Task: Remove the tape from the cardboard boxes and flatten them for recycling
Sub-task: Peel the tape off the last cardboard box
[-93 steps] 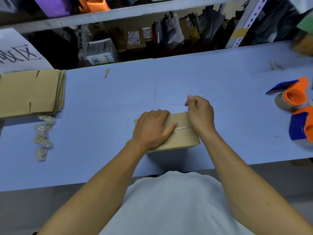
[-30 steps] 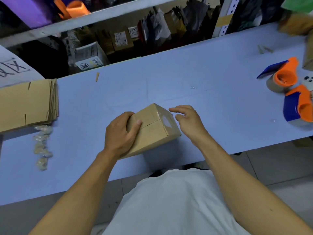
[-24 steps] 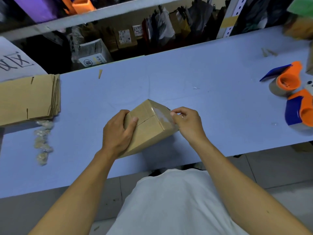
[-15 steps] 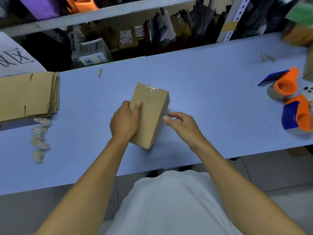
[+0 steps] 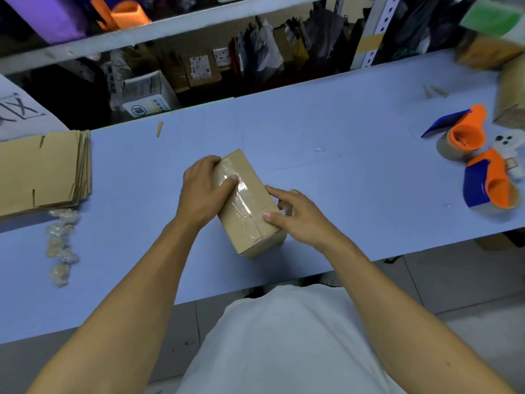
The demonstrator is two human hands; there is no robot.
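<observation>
**Both hands on a taped carton at the table's near edge**

The left hand grips the far-left end of the cardboard box, its thumb laid across the glossy clear tape that runs along the top seam. The right hand holds the box's near-right corner, thumb pressed on the top panel and fingers curled down the side; whether they pinch a loose tape end I cannot tell. The box is a small brown rectangular carton, sealed, lying slantwise on the matte pale-blue table close to its near edge.

To the left lies a stack of flattened cardboard with slotted edges, and just beside it a crinkled string of balled-up tape. Well apart on the right sit 2 orange-and-blue tape dispensers, close together. A small tan sliver lies near the far edge.
</observation>
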